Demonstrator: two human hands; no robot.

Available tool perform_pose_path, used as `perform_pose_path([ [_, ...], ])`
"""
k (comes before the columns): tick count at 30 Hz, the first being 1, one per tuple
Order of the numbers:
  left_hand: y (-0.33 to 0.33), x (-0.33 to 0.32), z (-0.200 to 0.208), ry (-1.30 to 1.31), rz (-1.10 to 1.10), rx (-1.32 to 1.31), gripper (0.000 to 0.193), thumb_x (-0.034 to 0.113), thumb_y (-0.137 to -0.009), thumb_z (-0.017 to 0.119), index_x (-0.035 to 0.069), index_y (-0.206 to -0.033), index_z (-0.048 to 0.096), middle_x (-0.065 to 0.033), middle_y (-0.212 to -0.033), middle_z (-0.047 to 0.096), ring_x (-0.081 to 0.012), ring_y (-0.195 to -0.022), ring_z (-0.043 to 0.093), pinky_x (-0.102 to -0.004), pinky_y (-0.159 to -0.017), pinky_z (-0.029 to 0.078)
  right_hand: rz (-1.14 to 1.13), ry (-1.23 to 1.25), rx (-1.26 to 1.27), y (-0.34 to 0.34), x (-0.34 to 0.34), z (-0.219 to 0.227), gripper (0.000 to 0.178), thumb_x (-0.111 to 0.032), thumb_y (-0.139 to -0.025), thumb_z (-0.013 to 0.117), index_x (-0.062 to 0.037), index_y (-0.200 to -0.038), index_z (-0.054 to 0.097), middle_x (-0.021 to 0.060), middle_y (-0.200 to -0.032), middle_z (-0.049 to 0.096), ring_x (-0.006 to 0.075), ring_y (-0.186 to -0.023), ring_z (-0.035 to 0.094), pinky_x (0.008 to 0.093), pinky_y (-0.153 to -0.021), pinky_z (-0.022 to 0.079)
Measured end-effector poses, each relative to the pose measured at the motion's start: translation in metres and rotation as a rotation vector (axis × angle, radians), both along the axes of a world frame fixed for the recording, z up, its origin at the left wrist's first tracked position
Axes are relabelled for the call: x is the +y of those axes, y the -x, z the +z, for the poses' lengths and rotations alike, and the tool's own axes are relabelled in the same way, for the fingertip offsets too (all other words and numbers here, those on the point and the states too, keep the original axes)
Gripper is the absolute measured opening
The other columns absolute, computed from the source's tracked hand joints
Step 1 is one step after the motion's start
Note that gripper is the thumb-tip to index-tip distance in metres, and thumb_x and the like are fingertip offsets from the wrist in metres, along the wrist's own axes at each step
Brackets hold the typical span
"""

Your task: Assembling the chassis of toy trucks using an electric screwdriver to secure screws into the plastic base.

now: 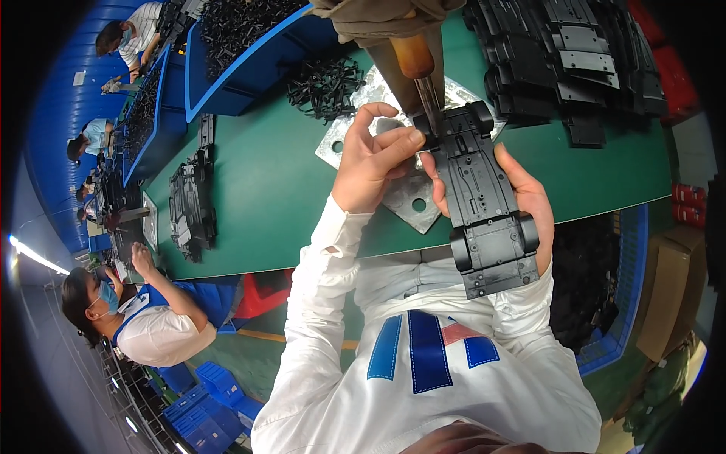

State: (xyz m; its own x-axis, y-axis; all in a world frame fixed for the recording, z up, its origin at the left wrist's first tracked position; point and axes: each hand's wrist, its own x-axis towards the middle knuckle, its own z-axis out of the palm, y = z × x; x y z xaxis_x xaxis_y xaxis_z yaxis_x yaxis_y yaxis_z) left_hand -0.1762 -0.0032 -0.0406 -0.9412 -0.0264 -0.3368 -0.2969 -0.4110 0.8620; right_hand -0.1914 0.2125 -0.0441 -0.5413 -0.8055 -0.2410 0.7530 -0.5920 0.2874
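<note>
My right hand point(529, 193) grips a black plastic toy car chassis point(476, 185) from the right side, its fingertips showing at the opposite edge. The chassis lies lengthwise toward me, underside features up, with dark rounded wheel parts at its corners. At its far left corner, the thumb and forefinger of my left hand point(370, 163) pinch together; what is between them is too small to make out. Right there, the metal end of a fixed tool with an amber handle point(414, 57) points down at the chassis corner. Whether it touches is unclear. Brown cloth point(386, 17) wraps its top.
A silvery metal plate point(412, 208) with holes lies under my hands on the green table point(265, 204). Small black parts point(325, 87) are heaped beside a blue bin point(249, 83). Chassis stacks point(582, 60) stand at the far right. A co-worker point(155, 321) sits at left.
</note>
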Motion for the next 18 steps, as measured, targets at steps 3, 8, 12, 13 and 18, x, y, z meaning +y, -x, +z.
perform_pose_path([
  [3,0.0001,-0.0003,0.0009,-0.007,-0.007,-0.003,0.046,0.007,-0.093,0.072,0.011,-0.123,0.037,-0.0081,-0.095,0.070,-0.0072,-0.075,0.058,-0.0203,-0.058,0.035,-0.004,-0.003,0.002,0.0001,-0.0007,0.0022,0.065,-0.038,-0.110,0.040,0.0118,-0.150,0.029,0.0365,-0.146,0.040,0.0460,-0.117,0.057,0.0537,-0.101,0.052],
  [8,-0.0005,-0.0003,-0.0044,0.045,-0.014,0.049,0.036,0.012,-0.100,0.062,0.012,-0.125,0.036,-0.0171,-0.084,0.072,-0.0220,-0.058,0.068,-0.0221,-0.048,0.031,0.015,0.002,-0.027,-0.0004,-0.0011,0.0034,0.064,-0.037,-0.109,0.041,0.0105,-0.150,0.030,0.0362,-0.147,0.039,0.0445,-0.119,0.056,0.0529,-0.101,0.052],
  [12,0.0003,-0.0003,0.0001,0.011,-0.012,0.021,0.041,0.009,-0.097,0.066,0.011,-0.124,0.036,-0.0140,-0.088,0.071,-0.0167,-0.066,0.066,-0.0212,-0.053,0.033,-0.022,-0.079,-0.034,-0.0014,-0.0031,0.0084,0.062,-0.036,-0.109,0.043,0.0101,-0.149,0.032,0.0356,-0.147,0.040,0.0429,-0.122,0.054,0.0514,-0.102,0.051],
  [13,0.0008,0.0001,0.0016,-0.024,-0.011,0.000,0.046,0.006,-0.094,0.071,0.010,-0.123,0.036,-0.0105,-0.093,0.070,-0.0103,-0.074,0.063,-0.0206,-0.056,0.034,-0.032,-0.090,-0.048,-0.0014,-0.0031,0.0088,0.062,-0.036,-0.109,0.043,0.0100,-0.148,0.032,0.0354,-0.147,0.040,0.0425,-0.122,0.053,0.0510,-0.103,0.050],
  [18,0.0003,-0.0006,-0.0002,-0.030,-0.016,0.014,0.045,0.006,-0.094,0.070,0.009,-0.123,0.036,-0.0117,-0.092,0.070,-0.0105,-0.074,0.063,-0.0205,-0.056,0.034,-0.013,-0.032,-0.089,-0.0005,-0.0021,0.0077,0.062,-0.037,-0.109,0.044,0.0094,-0.149,0.032,0.0353,-0.148,0.039,0.0433,-0.122,0.053,0.0523,-0.103,0.049],
])
